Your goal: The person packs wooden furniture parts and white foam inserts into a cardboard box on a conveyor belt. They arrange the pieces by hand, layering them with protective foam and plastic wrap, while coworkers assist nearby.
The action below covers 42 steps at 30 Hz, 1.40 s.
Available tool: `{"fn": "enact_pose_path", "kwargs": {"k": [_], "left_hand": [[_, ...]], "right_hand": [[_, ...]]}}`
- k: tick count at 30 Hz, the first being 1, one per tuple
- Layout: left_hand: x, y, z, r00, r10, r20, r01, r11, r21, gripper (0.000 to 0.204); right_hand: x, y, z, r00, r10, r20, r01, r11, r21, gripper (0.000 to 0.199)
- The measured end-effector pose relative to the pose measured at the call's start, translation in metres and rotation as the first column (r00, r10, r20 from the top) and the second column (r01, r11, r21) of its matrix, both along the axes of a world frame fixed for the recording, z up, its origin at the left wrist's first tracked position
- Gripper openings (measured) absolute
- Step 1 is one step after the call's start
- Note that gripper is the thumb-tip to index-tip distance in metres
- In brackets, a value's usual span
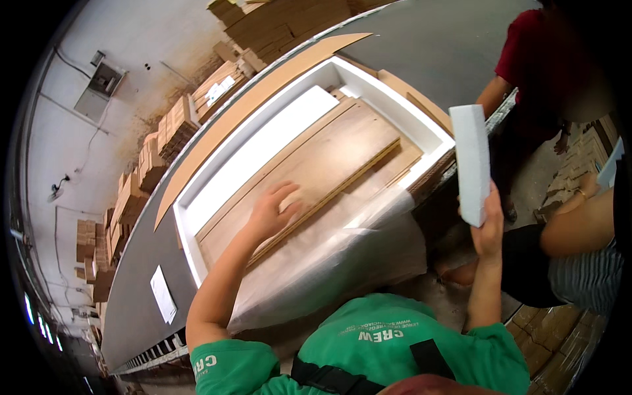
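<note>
Boards [329, 158] lay stacked inside a white foam frame [392, 102], left hand [271, 214] spread over them, contact unclear; the right hand [488, 227] gripped a foam block [471, 164]. Film [388, 253] covered the frame's near side; papers [162, 294] lay on the grey surface [135, 316].

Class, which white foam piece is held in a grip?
The loose narrow block in the right grip; the other white foam pieces border the wooden boards.
</note>
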<state>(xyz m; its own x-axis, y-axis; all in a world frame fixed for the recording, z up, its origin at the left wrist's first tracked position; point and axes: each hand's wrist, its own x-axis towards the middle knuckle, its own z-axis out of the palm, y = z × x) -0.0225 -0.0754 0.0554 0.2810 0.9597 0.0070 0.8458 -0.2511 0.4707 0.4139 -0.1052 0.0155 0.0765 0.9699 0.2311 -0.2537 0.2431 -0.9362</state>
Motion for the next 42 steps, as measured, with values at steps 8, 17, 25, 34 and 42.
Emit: {"fn": "enact_pose_path", "kwargs": {"k": [8, 17, 25, 34, 42], "left_hand": [[-0.108, -0.086, -0.051, 0.860, 0.181, -0.478, -0.187, 0.982, 0.035, 0.099], [-0.118, -0.081, -0.074, 0.938, 0.171, -0.302, -0.083, 0.955, 0.285, 0.086], [-0.120, -0.085, -0.070, 0.932, 0.183, -0.312, -0.104, 0.962, 0.253, 0.085], [-0.120, -0.080, -0.074, 0.935, 0.158, -0.318, -0.081, 0.967, 0.242, 0.086], [-0.119, -0.079, -0.074, 0.936, 0.165, -0.311, -0.089, 0.965, 0.245, 0.085]], "right_hand": [[-0.031, 0.051, 0.050, 0.962, 0.088, 0.257, -0.100, 0.994, 0.035, 0.051], [-0.112, 0.257, 0.054, 0.290, -0.022, 0.957, -0.207, 0.975, 0.085, 0.047], [-0.167, 0.318, 0.022, 0.007, -0.142, 0.990, -0.194, 0.971, 0.140, 0.041], [-0.156, 0.316, 0.021, 0.006, -0.209, 0.978, -0.254, 0.946, 0.204, 0.041], [-0.110, 0.242, 0.014, -0.144, -0.283, 0.948, -0.353, 0.910, 0.218, 0.044]]}}
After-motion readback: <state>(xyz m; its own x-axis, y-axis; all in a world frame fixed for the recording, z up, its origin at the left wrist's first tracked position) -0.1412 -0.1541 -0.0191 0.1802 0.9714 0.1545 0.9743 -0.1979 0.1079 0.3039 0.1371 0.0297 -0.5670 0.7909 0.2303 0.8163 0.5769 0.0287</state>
